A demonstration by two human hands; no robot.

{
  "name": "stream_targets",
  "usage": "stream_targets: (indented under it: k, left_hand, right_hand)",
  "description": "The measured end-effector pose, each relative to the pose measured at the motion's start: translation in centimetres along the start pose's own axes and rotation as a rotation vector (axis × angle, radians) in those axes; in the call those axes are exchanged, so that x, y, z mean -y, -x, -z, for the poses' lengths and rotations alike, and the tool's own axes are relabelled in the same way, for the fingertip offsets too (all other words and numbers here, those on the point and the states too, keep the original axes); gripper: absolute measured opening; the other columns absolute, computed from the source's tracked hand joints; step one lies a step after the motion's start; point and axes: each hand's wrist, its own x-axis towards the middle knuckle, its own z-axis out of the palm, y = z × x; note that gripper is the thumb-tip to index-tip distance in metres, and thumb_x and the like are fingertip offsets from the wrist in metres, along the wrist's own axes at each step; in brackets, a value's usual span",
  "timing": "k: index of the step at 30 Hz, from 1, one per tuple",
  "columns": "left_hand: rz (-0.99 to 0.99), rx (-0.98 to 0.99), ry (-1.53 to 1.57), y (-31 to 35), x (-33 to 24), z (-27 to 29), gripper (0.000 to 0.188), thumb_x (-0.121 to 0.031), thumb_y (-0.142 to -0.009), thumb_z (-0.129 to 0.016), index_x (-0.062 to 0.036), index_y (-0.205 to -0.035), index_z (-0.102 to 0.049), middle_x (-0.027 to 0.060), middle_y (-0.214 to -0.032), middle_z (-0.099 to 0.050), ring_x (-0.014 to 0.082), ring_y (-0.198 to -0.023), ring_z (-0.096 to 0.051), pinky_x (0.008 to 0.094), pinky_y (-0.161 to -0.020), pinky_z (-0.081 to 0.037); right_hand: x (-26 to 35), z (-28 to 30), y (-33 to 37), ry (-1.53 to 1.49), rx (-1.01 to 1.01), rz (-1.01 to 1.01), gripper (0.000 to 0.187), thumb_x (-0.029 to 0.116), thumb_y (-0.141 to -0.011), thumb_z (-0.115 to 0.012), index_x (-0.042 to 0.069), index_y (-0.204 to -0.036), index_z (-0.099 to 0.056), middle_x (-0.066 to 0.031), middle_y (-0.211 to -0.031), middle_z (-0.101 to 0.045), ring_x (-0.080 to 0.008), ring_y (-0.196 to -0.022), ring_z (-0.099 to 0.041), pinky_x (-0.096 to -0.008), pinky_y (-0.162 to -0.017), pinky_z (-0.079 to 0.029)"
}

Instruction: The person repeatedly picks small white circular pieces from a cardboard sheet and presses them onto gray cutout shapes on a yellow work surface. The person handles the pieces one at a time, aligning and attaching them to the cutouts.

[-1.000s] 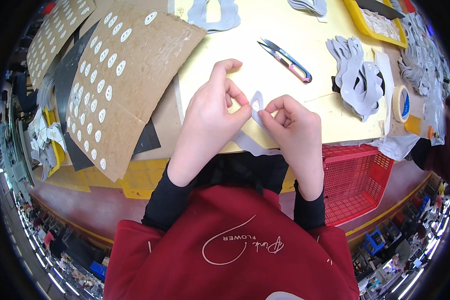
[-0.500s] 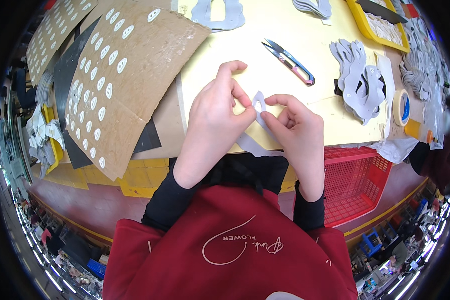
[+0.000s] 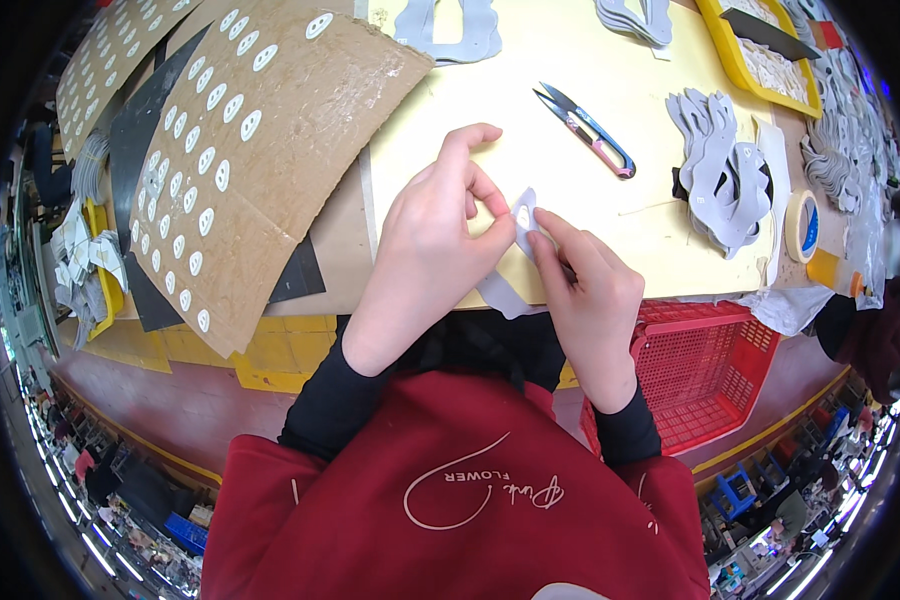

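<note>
Yellow table (image 3: pixel 660 240), by its near edge your left hand (image 3: pixel 435 215), one finger raised, thumb and another pinching the strip (image 3: pixel 527 198), your right hand (image 3: pixel 600 290) pinching it too, the strip above that edge pale grey, soft-looking, pointed-tipped, its oval (image 3: pixel 523 215) white.

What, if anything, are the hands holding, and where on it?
A grey strip, near its pointed upper end: the left hand pinches its left edge, the right hand its right, beside a white oval patch.
</note>
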Motion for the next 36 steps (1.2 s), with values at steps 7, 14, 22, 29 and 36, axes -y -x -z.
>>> stream_targets:
  k: [7, 14, 22, 29, 36]
  left_hand:
    - [0.016, -0.004, 0.028, 0.1, 0.2, 0.0, 0.066, 0.001, -0.080, -0.071, -0.0065, -0.141, -0.046, 0.0003, -0.076, -0.060, 0.0117, -0.070, -0.047, 0.0256, -0.069, -0.044]
    - [-0.059, -0.047, -0.011, 0.0, 0.3, -0.2, 0.064, 0.002, -0.075, -0.071, -0.0057, -0.135, -0.050, 0.0020, -0.074, -0.062, 0.0174, -0.065, -0.055, 0.0307, -0.062, -0.048]
    - [-0.007, 0.002, 0.002, -0.5, -0.3, 0.2, 0.066, -0.001, -0.077, -0.069, -0.0061, -0.140, -0.048, 0.0015, -0.072, -0.063, 0.0169, -0.064, -0.056, 0.0310, -0.062, -0.048]
    - [-0.129, 0.066, -0.018, -1.1, 0.2, 0.5, 0.069, 0.001, -0.078, -0.067, -0.0074, -0.142, -0.046, 0.0045, -0.076, -0.062, 0.0208, -0.067, -0.060, 0.0327, -0.066, -0.050]
    - [-0.139, 0.121, -0.019, -1.6, 0.1, 1.1, 0.071, 0.002, -0.079, -0.067, -0.0107, -0.145, -0.045, 0.0049, -0.079, -0.063, 0.0205, -0.072, -0.063, 0.0334, -0.069, -0.052]
  right_hand:
    - [-0.1, -0.1, 0.1, 0.029, -0.013, 0.051, 0.019, 0.008, -0.086, -0.076, 0.007, -0.105, -0.074, -0.0044, -0.063, -0.055, -0.0195, -0.048, -0.056, -0.0327, -0.046, -0.044]
    - [0.0, 0.0, 0.2, 0.050, -0.015, 0.073, 0.020, 0.006, -0.084, -0.077, 0.006, -0.104, -0.076, -0.0043, -0.064, -0.052, -0.0188, -0.047, -0.054, -0.0330, -0.046, -0.043]
    - [-0.1, 0.0, 0.2, 0.037, -0.014, 0.064, 0.019, 0.006, -0.084, -0.076, 0.006, -0.103, -0.075, -0.0042, -0.064, -0.051, -0.0189, -0.048, -0.054, -0.0331, -0.046, -0.043]
    - [0.0, 0.0, 0.0, 0.005, -0.020, 0.052, 0.018, 0.007, -0.085, -0.076, 0.007, -0.103, -0.075, -0.0037, -0.064, -0.052, -0.0182, -0.048, -0.054, -0.0328, -0.045, -0.042]
    - [-0.1, 0.1, 0.0, 0.010, 0.007, 0.031, 0.017, 0.008, -0.086, -0.075, 0.008, -0.103, -0.074, -0.0033, -0.064, -0.052, -0.0183, -0.048, -0.055, -0.0327, -0.045, -0.043]
